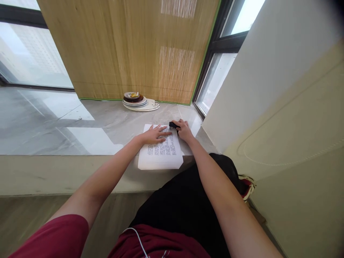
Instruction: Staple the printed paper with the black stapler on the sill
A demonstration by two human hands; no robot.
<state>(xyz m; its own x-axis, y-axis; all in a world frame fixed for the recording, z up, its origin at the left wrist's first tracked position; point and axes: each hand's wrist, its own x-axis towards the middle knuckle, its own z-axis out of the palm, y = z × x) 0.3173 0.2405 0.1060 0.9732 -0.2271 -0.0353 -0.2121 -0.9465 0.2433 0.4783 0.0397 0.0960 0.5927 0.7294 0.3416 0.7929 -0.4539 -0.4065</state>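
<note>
Printed sheets of paper (160,157) lie on the grey marble sill, their near edge hanging past the sill's front. My left hand (155,135) rests flat on the upper part of the paper, fingers spread and pointing right. At the paper's upper right corner is a black stapler (173,125), and my right hand (184,129) is closed around its right end. Part of the stapler is hidden beneath my fingers.
Behind the paper, a stack of plates (134,102) stands on the marble sill (107,107) near a bamboo blind (120,50). A wall (242,118) rises close on the right. Windows stand at both sides of the blind.
</note>
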